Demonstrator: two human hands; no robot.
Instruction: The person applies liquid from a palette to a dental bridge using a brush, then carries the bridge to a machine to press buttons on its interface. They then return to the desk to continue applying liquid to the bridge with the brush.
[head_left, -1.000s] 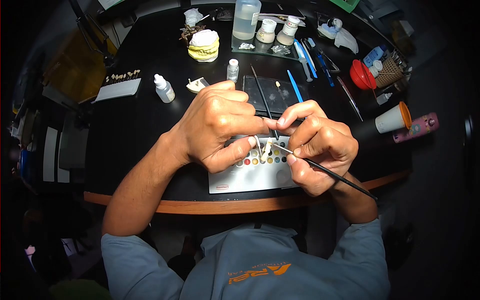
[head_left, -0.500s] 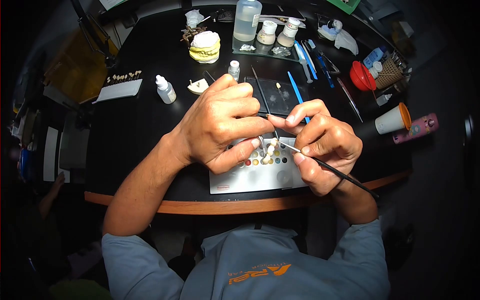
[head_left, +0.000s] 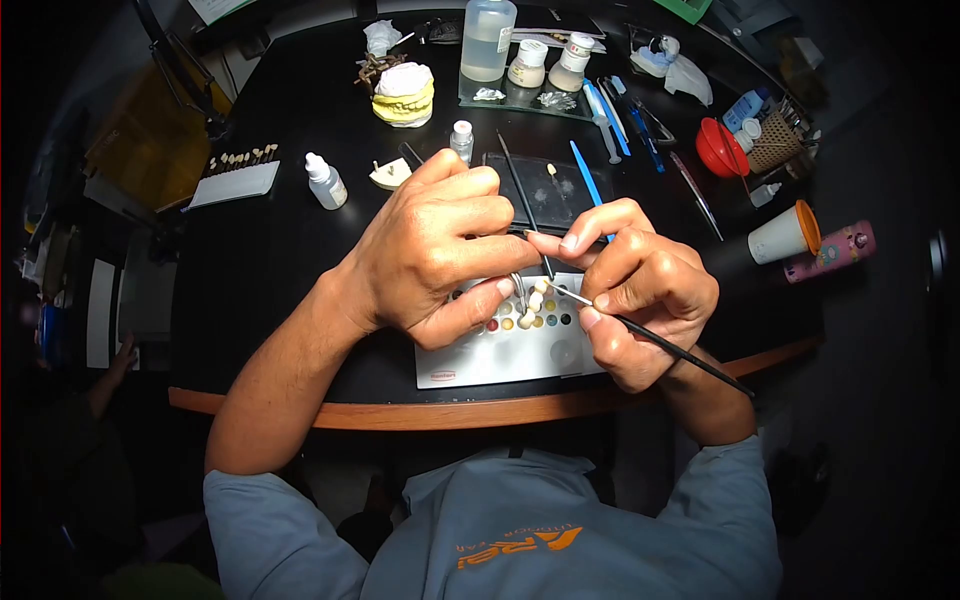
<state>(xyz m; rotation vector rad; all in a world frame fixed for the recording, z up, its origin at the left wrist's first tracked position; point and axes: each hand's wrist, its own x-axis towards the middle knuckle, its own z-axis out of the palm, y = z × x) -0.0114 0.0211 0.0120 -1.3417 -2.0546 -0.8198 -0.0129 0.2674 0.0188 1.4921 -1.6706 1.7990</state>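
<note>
My left hand (head_left: 432, 245) is closed around a slim metal instrument that looks like forceps (head_left: 519, 290). At its tip sits a short row of tooth-shaped crowns (head_left: 535, 302), cream coloured. My right hand (head_left: 655, 285) pinches a thin black-handled brush (head_left: 685, 357), its fine tip touching or very close to the upper crown. The index fingers of both hands meet above the crowns. Beneath them lies a white palette card (head_left: 490, 367) with rows of small coloured wells, partly covered by my hands.
Behind my hands lie a dark tray (head_left: 530, 200), another brush (head_left: 517, 180) and a blue-handled tool (head_left: 592, 185). A dropper bottle (head_left: 326, 182), a yellow and white dental model (head_left: 403, 96) and jars (head_left: 572, 62) stand farther back. A cup (head_left: 785, 233) is at right.
The view has shifted slightly, so everything sits a little farther left. The brush tip stays at the upper crown, and both grips look the same.
</note>
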